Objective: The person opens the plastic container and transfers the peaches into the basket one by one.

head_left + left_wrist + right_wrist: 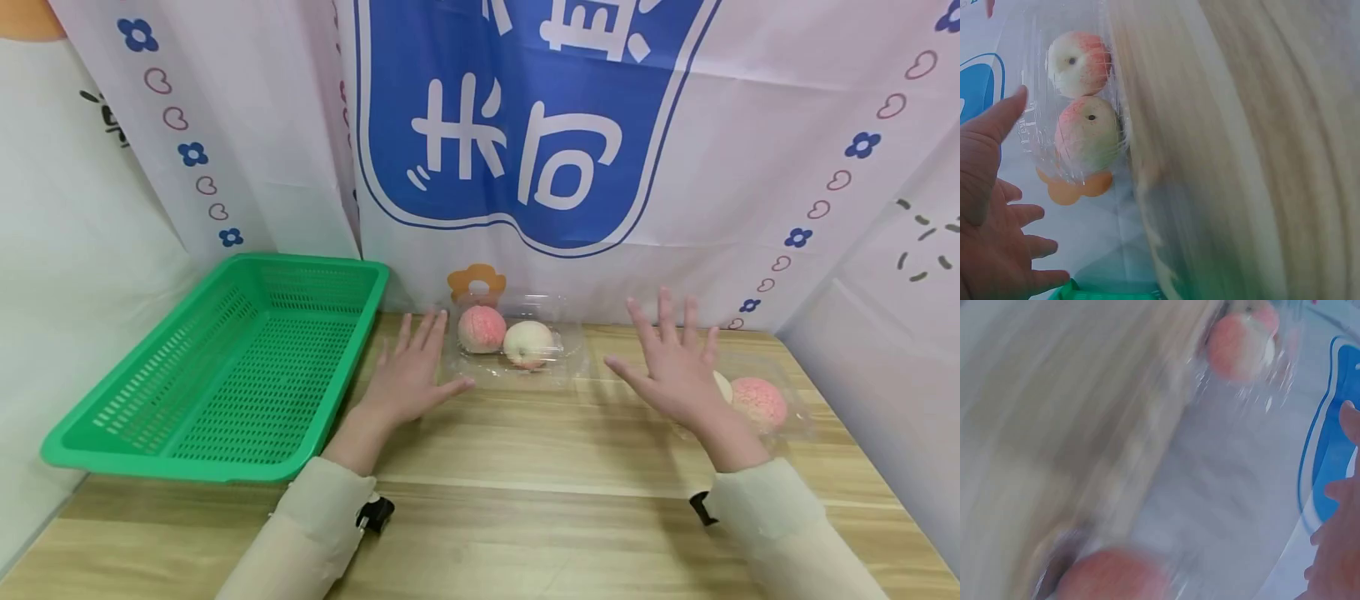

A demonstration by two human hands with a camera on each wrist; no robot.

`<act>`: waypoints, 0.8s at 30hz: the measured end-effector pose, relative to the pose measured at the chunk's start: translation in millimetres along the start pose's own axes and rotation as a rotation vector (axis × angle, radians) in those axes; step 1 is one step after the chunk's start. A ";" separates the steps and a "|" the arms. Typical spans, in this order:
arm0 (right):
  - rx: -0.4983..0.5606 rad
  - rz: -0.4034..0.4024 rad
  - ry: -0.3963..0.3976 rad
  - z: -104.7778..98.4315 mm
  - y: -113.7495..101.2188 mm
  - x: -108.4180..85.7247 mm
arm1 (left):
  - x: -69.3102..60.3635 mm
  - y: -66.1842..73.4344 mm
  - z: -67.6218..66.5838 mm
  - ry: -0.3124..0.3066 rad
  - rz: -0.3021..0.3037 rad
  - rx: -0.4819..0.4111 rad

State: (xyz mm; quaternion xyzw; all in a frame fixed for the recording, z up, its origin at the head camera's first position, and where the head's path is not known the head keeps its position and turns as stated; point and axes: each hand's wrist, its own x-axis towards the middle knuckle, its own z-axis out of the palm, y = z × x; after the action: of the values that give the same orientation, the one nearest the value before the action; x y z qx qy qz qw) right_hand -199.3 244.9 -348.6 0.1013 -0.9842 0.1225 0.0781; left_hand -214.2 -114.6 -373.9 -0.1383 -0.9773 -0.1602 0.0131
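Right of the green basket (255, 383), a clear box (570, 337) holds two peaches (482, 329); farther right of it, a second clear box (797, 408) holds a pink peach (759, 402) and a paler one partly hidden. The left hand (408, 371), fingers spread wide and holding nothing, is just right of the basket; the right hand (678, 367), equally spread and holding nothing, is well to its right. Beneath the basket lies the wooden table (525, 517), behind it a white cloth (292, 200).

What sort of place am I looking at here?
Probably a small makeshift indoor workspace, perhaps a curtained-off booth, though I can't be sure. Printed cloth hangs behind a wood-grain table, which bears clear plastic boxes holding peach-like fruit.
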 end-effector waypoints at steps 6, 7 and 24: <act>-0.037 -0.111 0.037 1.9 -35.9 16.6 | -2.0 -5.3 2.2 -0.040 0.010 -0.127; -0.038 -0.131 0.042 2.4 -42.4 19.3 | -1.9 -6.4 2.6 -0.043 0.011 -0.161; -0.012 -0.341 -0.011 36.3 -108.5 48.5 | 6.8 -11.5 13.8 -0.098 -0.080 -0.535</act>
State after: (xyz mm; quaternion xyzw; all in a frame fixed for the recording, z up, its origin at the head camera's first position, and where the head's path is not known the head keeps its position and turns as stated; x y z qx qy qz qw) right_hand -227.2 123.8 -350.2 0.2670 -0.9539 0.1009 0.0928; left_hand -223.6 -118.9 -390.1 -0.1059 -0.9043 -0.4061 -0.0778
